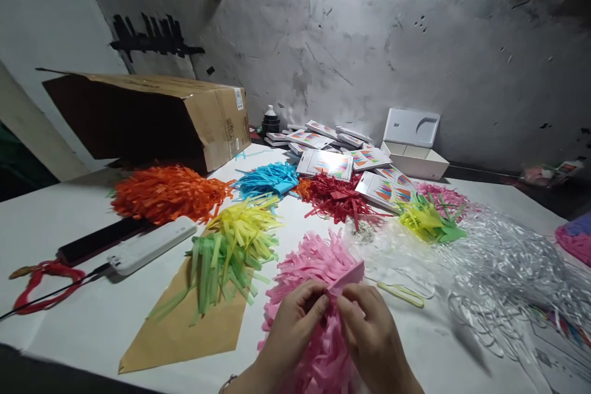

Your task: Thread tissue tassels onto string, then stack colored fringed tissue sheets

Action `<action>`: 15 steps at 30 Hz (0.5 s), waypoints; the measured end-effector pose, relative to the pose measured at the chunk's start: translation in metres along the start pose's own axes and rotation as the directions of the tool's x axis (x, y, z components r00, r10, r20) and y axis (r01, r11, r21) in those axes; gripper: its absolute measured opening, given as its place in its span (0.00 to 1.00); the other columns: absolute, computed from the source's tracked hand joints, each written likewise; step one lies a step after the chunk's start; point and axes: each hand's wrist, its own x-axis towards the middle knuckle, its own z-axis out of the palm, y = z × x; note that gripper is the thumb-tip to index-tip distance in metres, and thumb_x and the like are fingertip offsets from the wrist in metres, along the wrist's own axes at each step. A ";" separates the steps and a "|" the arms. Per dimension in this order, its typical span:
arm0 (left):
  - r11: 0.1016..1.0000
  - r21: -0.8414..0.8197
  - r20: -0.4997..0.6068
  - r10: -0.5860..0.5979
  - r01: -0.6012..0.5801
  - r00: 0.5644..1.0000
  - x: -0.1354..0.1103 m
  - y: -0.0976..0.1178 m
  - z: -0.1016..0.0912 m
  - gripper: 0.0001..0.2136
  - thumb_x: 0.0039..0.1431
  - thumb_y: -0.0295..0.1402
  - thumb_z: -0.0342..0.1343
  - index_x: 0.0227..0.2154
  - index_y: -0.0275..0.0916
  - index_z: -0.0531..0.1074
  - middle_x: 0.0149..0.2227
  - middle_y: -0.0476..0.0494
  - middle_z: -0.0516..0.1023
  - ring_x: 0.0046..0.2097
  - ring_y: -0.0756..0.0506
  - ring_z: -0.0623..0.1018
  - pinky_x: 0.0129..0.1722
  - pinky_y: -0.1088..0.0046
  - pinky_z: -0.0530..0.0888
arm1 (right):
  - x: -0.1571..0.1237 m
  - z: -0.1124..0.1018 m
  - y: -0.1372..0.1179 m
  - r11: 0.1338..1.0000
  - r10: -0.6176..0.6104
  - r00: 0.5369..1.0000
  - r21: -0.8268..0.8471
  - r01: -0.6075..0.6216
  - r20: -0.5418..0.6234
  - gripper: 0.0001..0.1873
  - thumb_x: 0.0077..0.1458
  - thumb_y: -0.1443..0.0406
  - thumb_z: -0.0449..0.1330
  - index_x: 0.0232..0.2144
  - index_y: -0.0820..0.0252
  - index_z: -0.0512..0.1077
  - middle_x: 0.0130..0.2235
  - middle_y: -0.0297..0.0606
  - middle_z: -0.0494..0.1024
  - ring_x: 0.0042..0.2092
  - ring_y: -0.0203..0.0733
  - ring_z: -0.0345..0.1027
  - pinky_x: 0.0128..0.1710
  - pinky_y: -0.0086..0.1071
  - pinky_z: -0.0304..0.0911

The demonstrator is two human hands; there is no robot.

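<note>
Directions are clock positions about the hands, twelve lying straight ahead. The pink fringe (309, 258) lies at the near middle of the white table (438, 345), its loose strips spread beyond and beneath the hands. The left hand (295, 320) pinches the fringe's flat band (348, 277) between thumb and fingers; the right hand (369, 329) grips it just beside, both nearly closed.

State of the work: the pink strips are already separate along the band, which appears to be mid-handling; no tie or fastener can be made out on it. The yellow fringe (247, 221) and green fringe (215, 265) at ten, partly over a brown card (194, 338), the orange fringe (166, 194) also at ten, the blue fringe (270, 180) at eleven and the red fringe (335, 197) at twelve lie out of hand. Whether these are finished cannot be told.

Edges and room: the table's near edge slants away at eight, beyond the card. Bare surface opens at four, the widest room near the right hand, bounded by silver strands (521, 252) at two to three. A yellow tool (404, 293) sits at three, near that hand. At twelve, the red fringe and packs (325, 163) crowd the far side.
</note>
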 end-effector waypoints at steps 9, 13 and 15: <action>0.997 0.029 0.000 0.069 -0.069 0.998 -0.003 0.003 0.007 0.13 0.63 0.43 0.59 0.39 0.39 0.80 0.37 0.41 0.79 0.40 0.42 0.77 0.40 0.70 0.75 | 0.004 -0.003 -0.015 0.993 0.090 0.995 -0.075 -0.088 0.032 0.10 0.60 0.76 0.56 0.38 0.60 0.73 0.37 0.40 0.75 0.38 0.43 0.68 0.45 0.41 0.60; 0.998 0.026 0.004 0.063 -0.063 0.998 -0.004 0.001 0.007 0.14 0.62 0.44 0.60 0.42 0.40 0.80 0.38 0.41 0.79 0.39 0.43 0.77 0.37 0.70 0.75 | -0.004 0.002 -0.011 0.942 0.304 0.950 0.127 -0.310 0.066 0.08 0.60 0.74 0.58 0.35 0.56 0.73 0.37 0.37 0.75 0.41 0.44 0.68 0.43 0.36 0.62; 0.998 0.028 -0.011 0.064 -0.063 0.998 -0.003 0.002 0.007 0.14 0.60 0.44 0.62 0.42 0.39 0.80 0.39 0.41 0.79 0.40 0.42 0.77 0.39 0.70 0.75 | -0.004 0.002 -0.007 0.885 0.389 0.914 0.228 -0.406 0.115 0.07 0.60 0.72 0.60 0.32 0.56 0.72 0.36 0.36 0.75 0.41 0.43 0.69 0.41 0.34 0.63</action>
